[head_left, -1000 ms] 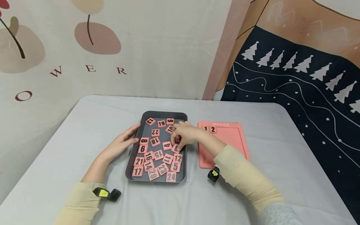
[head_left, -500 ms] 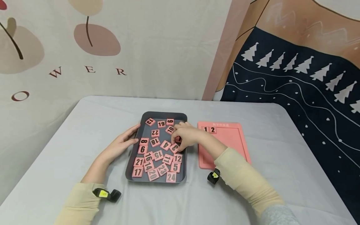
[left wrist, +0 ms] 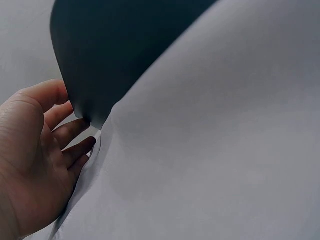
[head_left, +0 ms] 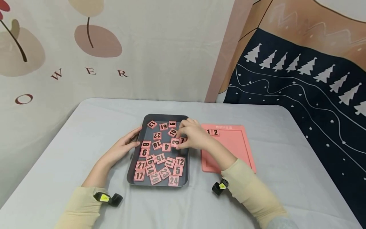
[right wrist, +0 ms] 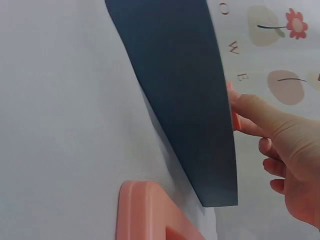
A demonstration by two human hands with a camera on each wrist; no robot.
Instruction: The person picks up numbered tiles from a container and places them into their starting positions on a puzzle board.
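Note:
In the head view, a dark grey tray [head_left: 187, 171] holds several pink number tiles. My right hand [head_left: 194, 135] is over its right side, pinching the number 3 tile [head_left: 175, 142] between thumb and finger. The right wrist view shows the pinched tile [right wrist: 235, 120] edge-on above the tray's wall [right wrist: 185, 100]. Just left of it lies the number 4 tile [head_left: 166, 147]; the number 7 tile [head_left: 183, 140] is partly covered by my fingers. My left hand [head_left: 121, 146] rests against the tray's left edge with fingers extended, also seen touching it in the left wrist view.
To the right of the tray lies a pink board [head_left: 228, 149] with a raised rim. Tiles 1 [head_left: 208, 132] and 2 [head_left: 215, 132] sit along its top left, and my right forearm crosses over it. A white cloth [head_left: 97, 127] covers the table.
My right hand has shifted slightly up and now holds the number 3 tile, which has moved up and left. The number 4 tile has turned and slid left. My left hand stays put.

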